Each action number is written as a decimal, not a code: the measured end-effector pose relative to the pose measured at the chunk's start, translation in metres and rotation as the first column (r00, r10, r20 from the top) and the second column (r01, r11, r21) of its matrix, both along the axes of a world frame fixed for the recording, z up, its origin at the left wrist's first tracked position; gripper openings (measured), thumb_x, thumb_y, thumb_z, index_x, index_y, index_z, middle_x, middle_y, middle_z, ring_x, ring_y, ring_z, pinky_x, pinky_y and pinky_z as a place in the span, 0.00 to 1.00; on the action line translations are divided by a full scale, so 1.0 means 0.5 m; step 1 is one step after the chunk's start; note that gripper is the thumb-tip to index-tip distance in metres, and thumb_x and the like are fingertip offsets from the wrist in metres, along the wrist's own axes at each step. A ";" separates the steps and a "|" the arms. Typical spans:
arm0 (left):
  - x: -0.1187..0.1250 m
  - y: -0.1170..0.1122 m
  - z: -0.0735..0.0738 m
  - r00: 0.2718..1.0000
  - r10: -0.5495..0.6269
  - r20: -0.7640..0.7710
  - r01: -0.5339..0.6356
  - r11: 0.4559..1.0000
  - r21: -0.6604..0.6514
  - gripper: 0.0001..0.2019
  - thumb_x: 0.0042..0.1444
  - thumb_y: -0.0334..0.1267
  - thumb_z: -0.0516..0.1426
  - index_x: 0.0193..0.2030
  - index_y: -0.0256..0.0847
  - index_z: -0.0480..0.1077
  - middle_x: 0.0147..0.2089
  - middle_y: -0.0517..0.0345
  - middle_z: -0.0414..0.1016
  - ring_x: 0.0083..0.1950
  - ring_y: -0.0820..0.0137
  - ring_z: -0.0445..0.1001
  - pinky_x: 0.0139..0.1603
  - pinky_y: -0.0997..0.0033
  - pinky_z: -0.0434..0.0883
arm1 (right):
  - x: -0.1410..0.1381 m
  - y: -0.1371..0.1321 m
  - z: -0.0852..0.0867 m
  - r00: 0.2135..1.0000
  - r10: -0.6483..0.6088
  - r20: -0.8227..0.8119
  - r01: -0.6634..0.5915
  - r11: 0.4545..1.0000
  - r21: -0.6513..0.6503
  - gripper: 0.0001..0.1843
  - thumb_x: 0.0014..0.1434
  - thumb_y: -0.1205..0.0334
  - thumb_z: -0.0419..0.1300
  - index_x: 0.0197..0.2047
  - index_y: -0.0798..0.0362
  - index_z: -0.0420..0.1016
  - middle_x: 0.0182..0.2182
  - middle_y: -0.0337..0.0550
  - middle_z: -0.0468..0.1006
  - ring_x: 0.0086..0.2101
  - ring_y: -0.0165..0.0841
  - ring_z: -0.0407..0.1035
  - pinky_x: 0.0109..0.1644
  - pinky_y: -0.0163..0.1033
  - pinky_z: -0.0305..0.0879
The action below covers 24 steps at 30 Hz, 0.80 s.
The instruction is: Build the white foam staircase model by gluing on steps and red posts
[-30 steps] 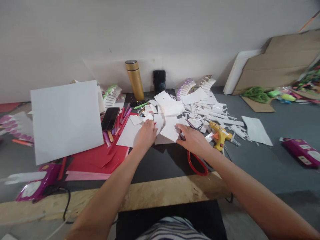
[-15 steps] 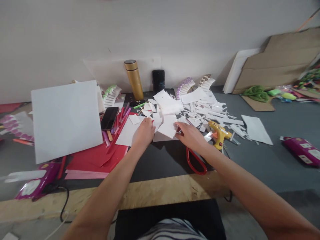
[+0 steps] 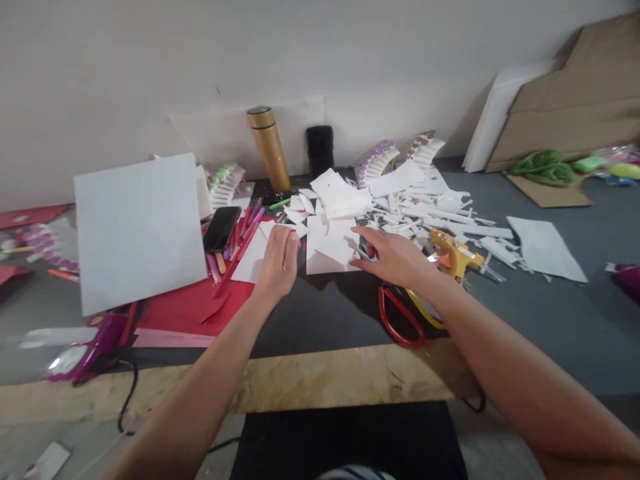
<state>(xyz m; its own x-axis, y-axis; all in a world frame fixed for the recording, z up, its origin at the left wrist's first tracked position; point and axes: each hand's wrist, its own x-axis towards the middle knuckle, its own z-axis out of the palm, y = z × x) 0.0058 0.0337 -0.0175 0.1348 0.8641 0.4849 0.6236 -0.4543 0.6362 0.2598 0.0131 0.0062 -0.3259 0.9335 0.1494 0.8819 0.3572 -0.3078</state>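
My left hand [image 3: 280, 261] is over a white sheet [image 3: 248, 259], its fingers bent and pressed together. A small red bit shows at the fingertips; what they hold, if anything, I cannot make out. A smaller white paper piece [image 3: 341, 241] lies on another white sheet [image 3: 315, 263] between my hands. At its right edge is my right hand [image 3: 393, 257], thumb and forefinger spread apart, the fingertips touching or very near the paper. Below the right wrist lie scissors with a red handle [image 3: 400, 319]. A yellow glue gun [image 3: 455, 255] sits just beyond that forearm.
White paper scraps [image 3: 425, 210] are heaped behind my right hand. A gold flask [image 3: 270, 150] and a dark upright object [image 3: 320, 148] stand by the wall. To the left are a phone [image 3: 221, 229], red sheets [image 3: 175, 308] and a large white board [image 3: 140, 233]. Cardboard [image 3: 570, 100] leans at right.
My left hand has drawn slightly left, away from the small paper piece. That piece now lies over the sheet between my hands. My right fingers have spread, and the view has shifted.
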 end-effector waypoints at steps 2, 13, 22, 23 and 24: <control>0.000 -0.004 -0.006 1.000 0.003 0.023 -0.004 1.000 0.008 0.14 0.71 0.42 0.45 0.33 0.44 0.62 0.38 0.54 0.65 0.43 0.65 0.69 0.51 0.62 0.68 | 0.005 0.001 -0.018 0.999 0.016 -0.036 -0.016 1.000 0.013 0.33 0.62 0.54 0.63 0.68 0.55 0.65 0.37 0.45 0.80 0.35 0.38 0.72 0.37 0.38 0.59; 0.007 -0.026 -0.048 0.882 0.096 0.461 -0.011 0.983 -0.184 0.12 0.54 0.41 0.65 0.44 0.43 0.82 0.42 0.56 0.75 0.46 0.69 0.74 0.50 0.67 0.71 | 0.009 -0.002 -0.048 0.985 0.086 -0.150 -0.066 0.988 0.137 0.31 0.62 0.52 0.64 0.64 0.58 0.70 0.34 0.45 0.79 0.35 0.37 0.70 0.39 0.38 0.60; 0.034 -0.060 -0.047 0.946 -0.067 0.317 0.136 0.970 -0.201 0.05 0.55 0.38 0.64 0.36 0.43 0.83 0.40 0.54 0.82 0.45 0.64 0.78 0.52 0.62 0.72 | 0.006 0.001 -0.062 0.975 0.121 -0.185 -0.070 0.963 0.261 0.26 0.62 0.52 0.63 0.59 0.57 0.76 0.34 0.45 0.77 0.31 0.35 0.69 0.39 0.38 0.61; 0.038 -0.059 -0.050 0.950 -0.079 0.303 0.143 0.970 -0.194 0.04 0.55 0.37 0.64 0.35 0.43 0.83 0.40 0.54 0.82 0.46 0.64 0.78 0.52 0.62 0.72 | 0.006 0.002 -0.063 0.975 0.123 -0.184 -0.072 0.962 0.262 0.26 0.62 0.53 0.63 0.59 0.57 0.76 0.34 0.45 0.77 0.31 0.35 0.69 0.39 0.38 0.61; 0.043 -0.057 -0.052 0.955 -0.090 0.284 0.148 0.971 -0.189 0.04 0.55 0.36 0.64 0.34 0.44 0.82 0.39 0.55 0.82 0.45 0.64 0.78 0.52 0.62 0.72 | 0.006 0.002 -0.064 0.976 0.125 -0.180 -0.075 0.962 0.264 0.25 0.62 0.53 0.63 0.59 0.57 0.76 0.34 0.45 0.77 0.32 0.35 0.69 0.39 0.38 0.62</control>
